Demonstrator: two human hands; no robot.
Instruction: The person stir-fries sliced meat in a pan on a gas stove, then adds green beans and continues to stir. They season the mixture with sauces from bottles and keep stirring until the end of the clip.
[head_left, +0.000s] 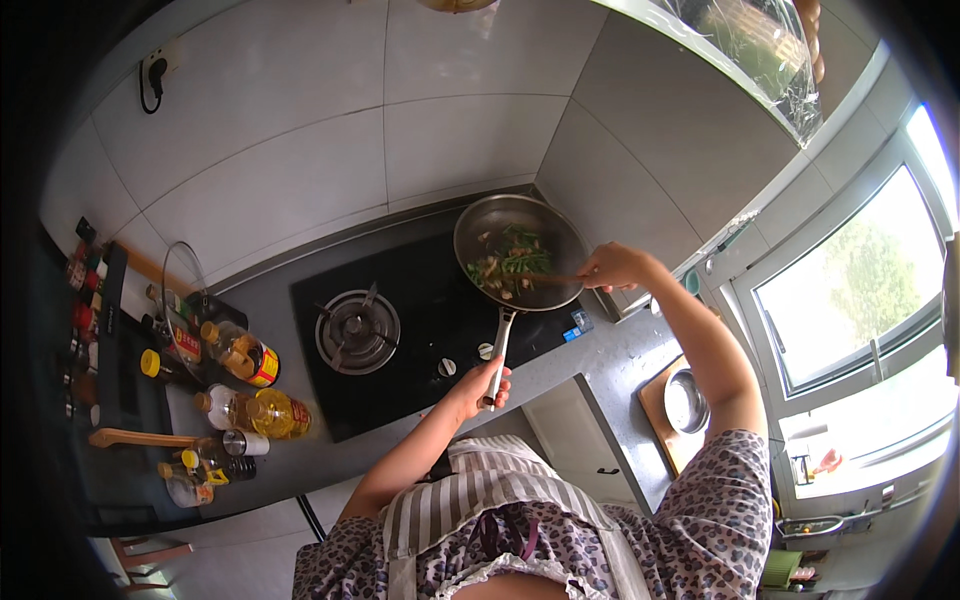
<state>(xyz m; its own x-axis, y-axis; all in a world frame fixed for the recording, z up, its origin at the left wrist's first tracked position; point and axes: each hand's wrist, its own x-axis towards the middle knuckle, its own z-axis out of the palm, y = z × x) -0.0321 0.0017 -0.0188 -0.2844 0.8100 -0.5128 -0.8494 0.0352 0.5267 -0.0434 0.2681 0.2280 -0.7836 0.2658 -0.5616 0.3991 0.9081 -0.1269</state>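
A frying pan (480, 232) with a metal rim sits on the right side of the black gas cooktop (427, 300). My left hand (484, 386) is wrapped around its long metal handle (504, 337). In the pan lies a heap of chopped green vegetable (525, 255) with small pale and brown pieces. From the right, my right hand (616, 267) grips a brown wooden spatula (553, 279) over the pan's rim. The spatula's far end is blurred and partly lost among the food.
The left burner (357, 331) is bare, beside two control knobs (447, 367). Bottles of oil (281, 414) and sauces crowd the left counter, with a glass lid (184, 300) upright among them. A metal bowl (685, 401) rests on a wooden board (654, 394) at right, below the window (847, 277).
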